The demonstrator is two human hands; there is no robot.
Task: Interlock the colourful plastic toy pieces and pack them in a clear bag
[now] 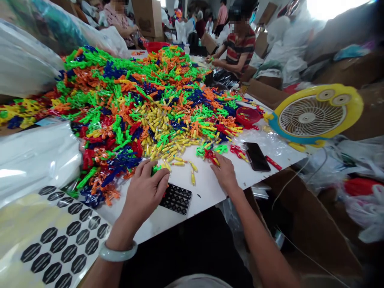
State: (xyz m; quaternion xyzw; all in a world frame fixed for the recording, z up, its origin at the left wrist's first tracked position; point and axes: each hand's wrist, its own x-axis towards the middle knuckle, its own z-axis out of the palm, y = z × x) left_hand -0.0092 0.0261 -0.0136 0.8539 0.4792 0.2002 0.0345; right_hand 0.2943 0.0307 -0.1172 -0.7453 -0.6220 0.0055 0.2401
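My left hand [147,188], a pale bangle [118,253] on its wrist, is bent over the near edge of the pile. Its fingers and thumb close around a small green plastic piece [156,169], mostly hidden by them. Just beside the thumb lies a black sheet with rows of round shapes [177,199]. My right hand [225,174] reaches to the table with its fingertips closed on a red plastic figure [211,156]; a yellow piece shows by it. Loose yellow stick-like pieces [179,160] are scattered between both hands.
A large heap of bright plastic figures [120,104] covers the white table. To the right are a phone [257,156], a red bowl [248,116] and a yellow fan [312,116]. Sheets of black octagonal stickers [58,244] lie at left. A co-worker [240,48] sits across.
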